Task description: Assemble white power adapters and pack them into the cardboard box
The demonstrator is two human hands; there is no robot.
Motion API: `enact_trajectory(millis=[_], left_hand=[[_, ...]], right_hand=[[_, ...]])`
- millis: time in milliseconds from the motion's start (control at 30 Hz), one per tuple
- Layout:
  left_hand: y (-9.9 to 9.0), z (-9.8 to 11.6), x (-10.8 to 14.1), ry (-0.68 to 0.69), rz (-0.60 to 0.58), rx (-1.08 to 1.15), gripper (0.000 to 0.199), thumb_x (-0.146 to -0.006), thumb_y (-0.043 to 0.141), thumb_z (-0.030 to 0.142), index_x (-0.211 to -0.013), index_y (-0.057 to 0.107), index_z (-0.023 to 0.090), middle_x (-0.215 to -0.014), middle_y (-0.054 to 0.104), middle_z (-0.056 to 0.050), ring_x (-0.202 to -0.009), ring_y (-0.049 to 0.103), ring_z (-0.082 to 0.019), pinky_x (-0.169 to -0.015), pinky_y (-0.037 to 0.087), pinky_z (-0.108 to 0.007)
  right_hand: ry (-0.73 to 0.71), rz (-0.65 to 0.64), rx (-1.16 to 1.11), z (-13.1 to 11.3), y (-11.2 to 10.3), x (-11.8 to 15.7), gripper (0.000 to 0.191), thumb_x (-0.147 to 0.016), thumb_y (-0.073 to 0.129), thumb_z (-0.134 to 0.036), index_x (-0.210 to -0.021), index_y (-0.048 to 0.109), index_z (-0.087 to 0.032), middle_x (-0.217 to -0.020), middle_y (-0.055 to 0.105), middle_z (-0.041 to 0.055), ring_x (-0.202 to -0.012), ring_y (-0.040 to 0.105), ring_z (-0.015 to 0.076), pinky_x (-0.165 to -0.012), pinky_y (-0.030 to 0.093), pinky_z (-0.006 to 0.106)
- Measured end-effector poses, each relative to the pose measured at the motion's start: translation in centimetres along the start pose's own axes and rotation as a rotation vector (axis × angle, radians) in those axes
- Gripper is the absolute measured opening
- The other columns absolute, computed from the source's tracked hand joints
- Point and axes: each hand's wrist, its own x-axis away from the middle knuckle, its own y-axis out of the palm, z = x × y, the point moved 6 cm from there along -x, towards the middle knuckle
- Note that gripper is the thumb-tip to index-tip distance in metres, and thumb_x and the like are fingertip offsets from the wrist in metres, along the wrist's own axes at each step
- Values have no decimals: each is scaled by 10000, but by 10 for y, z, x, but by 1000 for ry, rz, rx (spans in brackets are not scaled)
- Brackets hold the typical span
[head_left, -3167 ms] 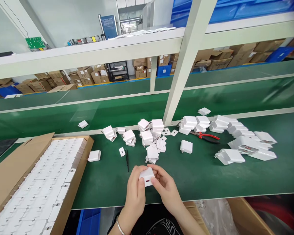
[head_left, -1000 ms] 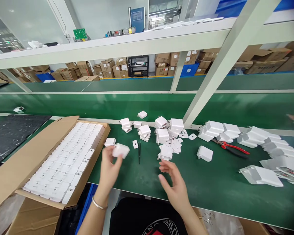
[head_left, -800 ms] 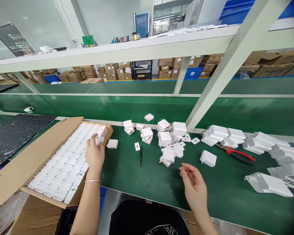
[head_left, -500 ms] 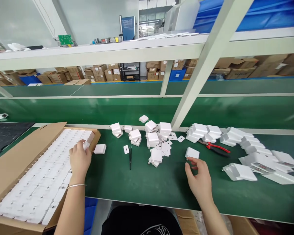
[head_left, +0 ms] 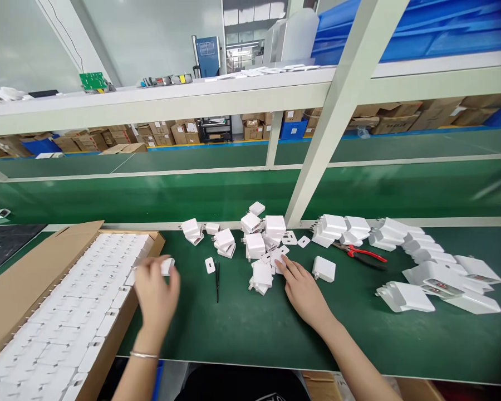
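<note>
My left hand (head_left: 155, 292) is over the right edge of an open cardboard box (head_left: 119, 320) packed with rows of white plug chargers. Its fingers are curled and smeared by motion. Partly behind them shows a white charger (head_left: 167, 267); whether the hand grips it I cannot tell. Fingers extended, my right hand (head_left: 304, 289) touches the small white cover plates (head_left: 279, 256) amid a loose cluster of chargers (head_left: 262, 275). Beside its wrist a single charger (head_left: 324, 269) lies on the green table. A cover plate (head_left: 210, 265) and dark tweezers (head_left: 217, 281) lie between the hands.
Red-handled pliers (head_left: 361, 255) lie to the right, near a curved row of chargers (head_left: 421, 245). A slanted white post (head_left: 317, 145) rises at the table's back edge. Overhead runs a shelf (head_left: 158, 103). A black mat (head_left: 8, 245) is at far left.
My left hand has come away from the box's far corner, rightward and nearer me. My right hand has left the single charger and moved left onto the cover plates. The view has shifted slightly.
</note>
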Motion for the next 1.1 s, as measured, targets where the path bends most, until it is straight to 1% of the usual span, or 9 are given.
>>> enact_trajectory(millis=[67, 167, 233, 333, 467, 567, 667, 867, 1100], left_hand=[[15, 57, 18, 164, -108, 166, 299, -1022, 500, 318, -1231, 643, 160, -1161, 590, -174, -1166, 581, -342, -977, 474, -465], [47, 135, 41, 293, -339, 296, 447, -1027, 528, 441, -1380, 566, 168, -1181, 624, -169, -1038, 633, -327, -847, 488, -429], [67, 169, 46, 269, -433, 298, 602, -1005, 551, 548, -1444, 517, 137, -1159, 654, -187, -997, 650, -351, -827, 481, -448], [88, 195, 42, 215, -533, 273, 652, -944, 640, 563, -1370, 565, 76, -1055, 696, -218, -935, 673, -392, -808, 478, -476], [90, 197, 39, 280, -607, 305, 398, -902, 682, 355, -1216, 644, 113, -928, 721, -170, -875, 701, -369, -797, 502, -462], [78, 180, 43, 315, -587, 400, 497, -895, 669, 274, -1361, 562, 140, -1098, 732, -170, -972, 717, -352, -815, 543, -440], [57, 160, 49, 319, -475, 593, 610, -920, 643, 250, -1490, 436, 179, -1297, 684, -174, -1141, 696, -340, -904, 567, -442], [20, 144, 64, 259, -342, 829, 633, -846, 664, 123, -1435, 476, 259, -1332, 634, -128, -1238, 639, -310, -1025, 542, -451], [3, 153, 75, 292, -295, 897, 645, -826, 639, 75, -1425, 514, 276, -1291, 557, -123, -1195, 610, -295, -991, 540, -427]], right_hand=[[15, 7, -6, -1, 3, 5, 491, -1005, 440, -178, -1482, 551, -208, -1552, 556, 118, -1343, 577, 345, -1097, 518, 554], [43, 36, -65, -4, -4, 17, 329, -1034, 507, -277, -1340, 592, -191, -1481, 601, 148, -1337, 587, 352, -1070, 536, 550], [73, 71, -107, -5, -11, 28, 204, -1037, 541, -314, -1199, 605, -207, -1419, 636, 149, -1278, 626, 347, -1019, 557, 545], [120, 131, -152, -6, -21, 43, 92, -1043, 550, -318, -1042, 581, -232, -1323, 683, 129, -1150, 675, 325, -928, 577, 519], [160, 177, -196, -4, -30, 55, 123, -1063, 524, -309, -982, 590, -244, -1242, 728, 94, -1084, 683, 303, -880, 571, 488], [223, 207, -264, -2, -34, 56, 183, -1056, 553, -376, -965, 629, -236, -1197, 740, 101, -1050, 688, 298, -877, 566, 482], [317, 248, -386, -3, -36, 58, 276, -1038, 582, -470, -936, 661, -226, -1145, 744, 116, -1027, 688, 293, -870, 561, 458], [482, 133, -544, -22, -26, 68, 378, -1011, 600, -559, -878, 682, -215, -809, 679, 54, -710, 610, 209, -651, 500, 330], [376, 30, -351, -40, -21, 72, 295, -958, 668, -408, -1197, 655, -235, -1204, 647, 94, -895, 672, 244, -754, 570, 378]])
